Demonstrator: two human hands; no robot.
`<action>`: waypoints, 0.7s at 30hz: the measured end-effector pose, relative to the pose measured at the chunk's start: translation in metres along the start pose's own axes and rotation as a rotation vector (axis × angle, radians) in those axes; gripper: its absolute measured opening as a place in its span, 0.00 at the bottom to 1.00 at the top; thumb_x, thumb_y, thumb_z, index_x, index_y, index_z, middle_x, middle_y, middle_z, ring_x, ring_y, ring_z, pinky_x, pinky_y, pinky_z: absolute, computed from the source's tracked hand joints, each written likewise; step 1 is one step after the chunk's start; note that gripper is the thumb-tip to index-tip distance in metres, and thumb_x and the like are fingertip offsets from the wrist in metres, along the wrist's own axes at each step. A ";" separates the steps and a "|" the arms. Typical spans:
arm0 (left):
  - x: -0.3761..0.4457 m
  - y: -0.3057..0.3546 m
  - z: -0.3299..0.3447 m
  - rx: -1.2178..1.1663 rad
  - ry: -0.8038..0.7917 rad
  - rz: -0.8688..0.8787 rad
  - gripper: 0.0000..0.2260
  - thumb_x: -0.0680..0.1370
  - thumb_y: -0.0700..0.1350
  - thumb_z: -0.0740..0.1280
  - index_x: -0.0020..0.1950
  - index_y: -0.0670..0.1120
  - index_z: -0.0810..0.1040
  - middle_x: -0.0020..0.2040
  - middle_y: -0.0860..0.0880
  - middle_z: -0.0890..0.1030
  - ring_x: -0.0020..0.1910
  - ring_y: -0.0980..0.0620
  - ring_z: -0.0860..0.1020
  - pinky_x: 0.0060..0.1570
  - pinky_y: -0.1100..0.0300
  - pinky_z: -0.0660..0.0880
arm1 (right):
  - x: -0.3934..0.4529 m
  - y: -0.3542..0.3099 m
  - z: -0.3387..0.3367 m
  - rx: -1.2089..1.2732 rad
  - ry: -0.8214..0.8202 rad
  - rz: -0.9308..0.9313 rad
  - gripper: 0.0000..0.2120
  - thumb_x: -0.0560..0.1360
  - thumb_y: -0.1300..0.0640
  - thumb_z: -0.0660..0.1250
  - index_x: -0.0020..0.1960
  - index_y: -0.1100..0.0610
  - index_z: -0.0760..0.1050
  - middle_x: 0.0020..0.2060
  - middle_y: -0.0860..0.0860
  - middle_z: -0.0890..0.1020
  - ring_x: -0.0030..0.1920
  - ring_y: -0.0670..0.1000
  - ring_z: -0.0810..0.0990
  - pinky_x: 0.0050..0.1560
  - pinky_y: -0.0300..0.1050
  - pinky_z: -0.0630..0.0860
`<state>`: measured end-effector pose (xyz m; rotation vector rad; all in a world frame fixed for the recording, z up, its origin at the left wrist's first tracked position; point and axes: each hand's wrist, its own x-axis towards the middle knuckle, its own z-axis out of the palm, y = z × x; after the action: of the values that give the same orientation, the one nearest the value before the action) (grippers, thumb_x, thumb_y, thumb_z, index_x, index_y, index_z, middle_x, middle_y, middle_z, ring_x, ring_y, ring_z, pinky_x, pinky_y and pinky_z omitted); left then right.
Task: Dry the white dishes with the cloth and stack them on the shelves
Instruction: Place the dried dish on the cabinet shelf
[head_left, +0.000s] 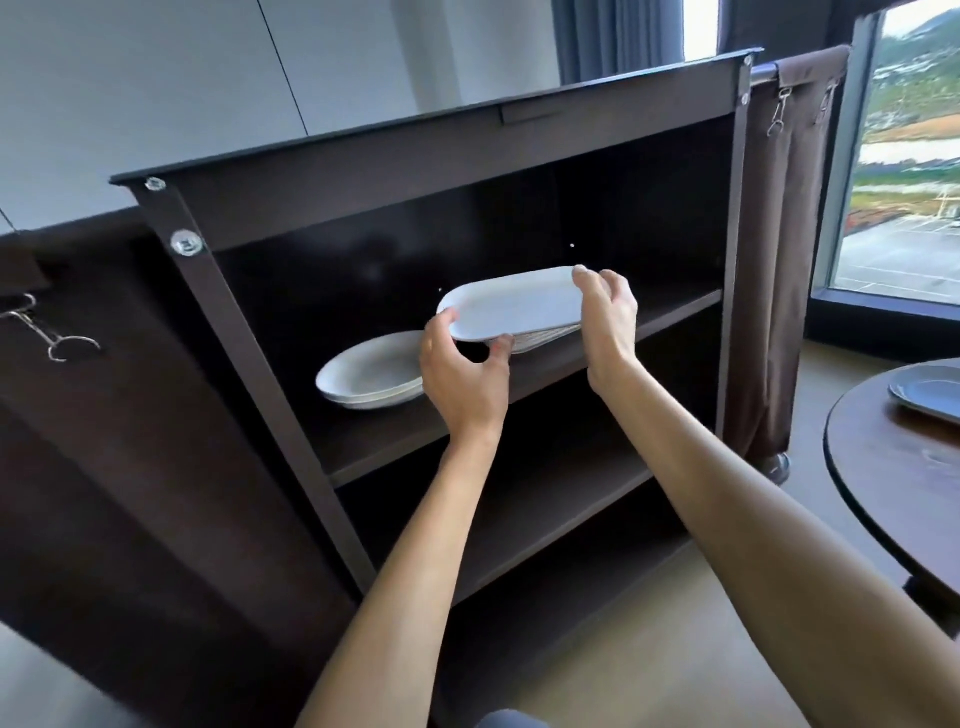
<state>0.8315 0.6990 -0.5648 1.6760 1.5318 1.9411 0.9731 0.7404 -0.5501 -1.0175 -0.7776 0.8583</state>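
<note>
Two hands up, left hand (462, 374) and right hand (608, 322); one oblong white dish (511, 306), one stack of white bowls (371, 374), one grey plate (930, 392).

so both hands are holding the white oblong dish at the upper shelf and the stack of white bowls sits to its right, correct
Not quite. In the head view the left hand and right hand do hold the white oblong dish at the upper shelf, but the stack of white bowls sits to its left, not its right.
</note>
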 end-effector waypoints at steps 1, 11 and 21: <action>0.005 0.000 0.007 0.022 -0.009 -0.005 0.24 0.73 0.44 0.78 0.66 0.42 0.76 0.65 0.48 0.79 0.66 0.49 0.75 0.66 0.58 0.70 | 0.008 0.000 0.000 -0.024 -0.003 0.003 0.34 0.74 0.39 0.66 0.75 0.51 0.67 0.70 0.48 0.73 0.68 0.49 0.72 0.62 0.47 0.67; 0.028 -0.009 0.079 0.092 -0.005 -0.072 0.24 0.71 0.45 0.79 0.65 0.44 0.77 0.64 0.44 0.78 0.60 0.46 0.77 0.54 0.63 0.64 | 0.089 0.014 -0.013 -0.101 0.016 0.003 0.23 0.73 0.36 0.66 0.60 0.49 0.79 0.52 0.42 0.80 0.53 0.42 0.75 0.54 0.45 0.67; 0.042 -0.032 0.120 0.166 -0.020 -0.150 0.29 0.69 0.50 0.81 0.67 0.47 0.74 0.65 0.43 0.73 0.58 0.43 0.78 0.58 0.57 0.69 | 0.152 0.030 -0.004 -0.152 -0.040 0.000 0.28 0.73 0.33 0.65 0.64 0.49 0.79 0.52 0.43 0.80 0.54 0.45 0.76 0.54 0.45 0.67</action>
<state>0.8979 0.8116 -0.5800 1.5826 1.7995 1.7603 1.0378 0.8807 -0.5571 -1.1366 -0.8875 0.8311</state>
